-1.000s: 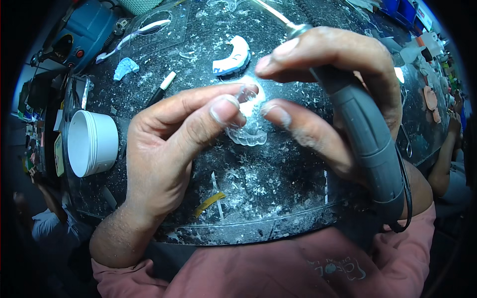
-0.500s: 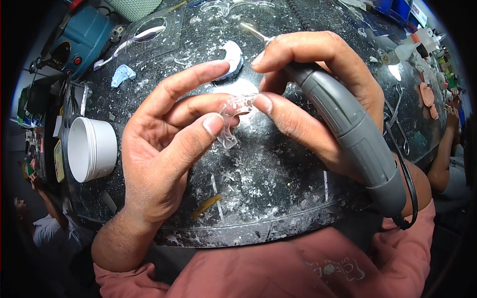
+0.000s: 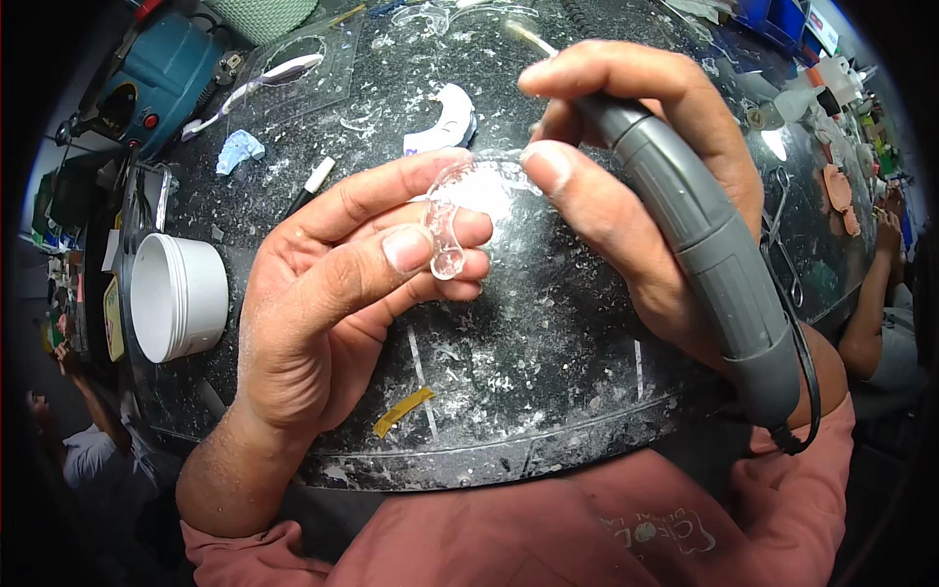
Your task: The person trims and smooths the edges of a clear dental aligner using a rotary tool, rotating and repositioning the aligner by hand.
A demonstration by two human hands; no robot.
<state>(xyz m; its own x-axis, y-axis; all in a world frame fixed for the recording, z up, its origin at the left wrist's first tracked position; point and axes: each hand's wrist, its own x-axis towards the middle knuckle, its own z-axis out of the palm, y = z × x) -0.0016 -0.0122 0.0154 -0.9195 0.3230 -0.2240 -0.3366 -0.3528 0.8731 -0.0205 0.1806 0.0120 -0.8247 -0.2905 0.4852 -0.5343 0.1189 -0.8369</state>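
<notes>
A clear, arch-shaped dental aligner (image 3: 446, 241) hangs above the table between my hands. My left hand (image 3: 318, 308) pinches one end of it between thumb and fingers, the other fingers curled behind. My right hand (image 3: 621, 230) is wrapped around a grey rotary handpiece (image 3: 709, 240), whose thin bit (image 3: 531, 39) points up and away to the left. The right thumb is at the aligner's other end; whether it grips it is hard to tell. Beyond the hands lies a white and blue dental arch model (image 3: 452, 117).
A white tub (image 3: 203, 298) stands at the left, near a dark pen with a white cap (image 3: 319, 174) and a blue fragment (image 3: 240, 152). A teal machine (image 3: 174, 68) is far left. Scissors-like metal tool (image 3: 782, 230) lies right. A yellow strip (image 3: 403, 412) rests near the front edge. Co-workers' arms show at both sides.
The aligner has turned, so its arch now shows more openly. My right hand and handpiece have shifted slightly up and right. The capped pen has come into sight beside my left hand.
</notes>
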